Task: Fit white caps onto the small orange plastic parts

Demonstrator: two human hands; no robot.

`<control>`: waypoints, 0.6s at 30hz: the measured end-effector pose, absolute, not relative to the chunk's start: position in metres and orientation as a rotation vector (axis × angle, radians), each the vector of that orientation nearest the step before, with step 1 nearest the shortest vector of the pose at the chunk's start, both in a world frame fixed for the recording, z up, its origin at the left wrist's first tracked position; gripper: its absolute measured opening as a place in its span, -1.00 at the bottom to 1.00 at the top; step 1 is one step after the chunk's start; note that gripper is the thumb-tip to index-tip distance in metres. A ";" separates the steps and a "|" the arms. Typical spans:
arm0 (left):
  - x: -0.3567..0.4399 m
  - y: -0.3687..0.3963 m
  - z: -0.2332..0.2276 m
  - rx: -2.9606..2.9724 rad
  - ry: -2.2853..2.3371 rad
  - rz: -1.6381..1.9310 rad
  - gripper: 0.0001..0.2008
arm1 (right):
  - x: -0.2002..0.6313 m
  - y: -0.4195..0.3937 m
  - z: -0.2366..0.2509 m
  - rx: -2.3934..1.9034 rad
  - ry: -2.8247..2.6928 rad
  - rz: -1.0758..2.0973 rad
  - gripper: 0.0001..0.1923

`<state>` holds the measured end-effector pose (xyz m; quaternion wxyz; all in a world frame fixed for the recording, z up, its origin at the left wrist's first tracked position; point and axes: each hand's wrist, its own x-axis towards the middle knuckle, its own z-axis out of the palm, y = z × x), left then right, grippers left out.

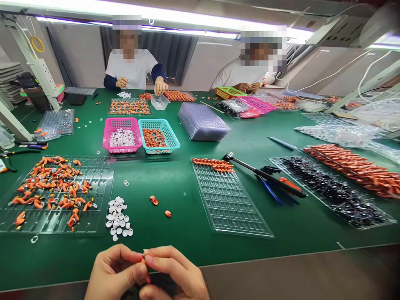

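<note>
My left hand (pixel 114 271) and my right hand (pixel 175 273) meet at the near edge of the green table (pixel 181 200), fingertips pinched together on one small orange part (pixel 144 261), mostly hidden by the fingers. Just beyond lie a heap of small white caps (pixel 118 218) and three loose orange pieces (pixel 153 201). A clear tray (pixel 93 208) scattered with orange parts sits front left. Another clear tray (pixel 231 204) with a row of orange parts along its far edge lies to the right.
A pink basket (pixel 122 134) of white caps and a teal basket (pixel 158 136) of orange parts stand mid-table. A hammer (pixel 262 174) and pliers (pixel 275 187) lie right. More trays hold black and orange parts (pixel 343 183). Two people work across the table.
</note>
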<state>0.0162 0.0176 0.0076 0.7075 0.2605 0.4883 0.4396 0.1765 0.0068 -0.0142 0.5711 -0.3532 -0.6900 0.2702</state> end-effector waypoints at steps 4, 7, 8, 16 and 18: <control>0.020 0.019 0.004 0.505 1.023 1.004 -0.65 | 0.174 0.006 -0.014 -0.860 -1.639 0.582 -0.62; 0.019 0.021 0.002 0.465 0.973 0.998 -0.60 | 0.173 0.007 -0.012 -0.861 -1.664 0.571 -0.64; 0.018 0.021 0.002 0.456 0.956 0.983 -0.58 | 0.172 0.008 -0.011 -0.863 -1.671 0.578 -0.65; 0.010 0.028 -0.021 0.386 0.697 0.835 -0.67 | 0.178 0.013 -0.019 -0.867 -1.654 0.629 -0.62; 0.009 0.027 -0.031 0.362 0.577 0.790 -0.69 | 0.179 0.008 -0.034 -0.808 -1.706 0.709 -0.63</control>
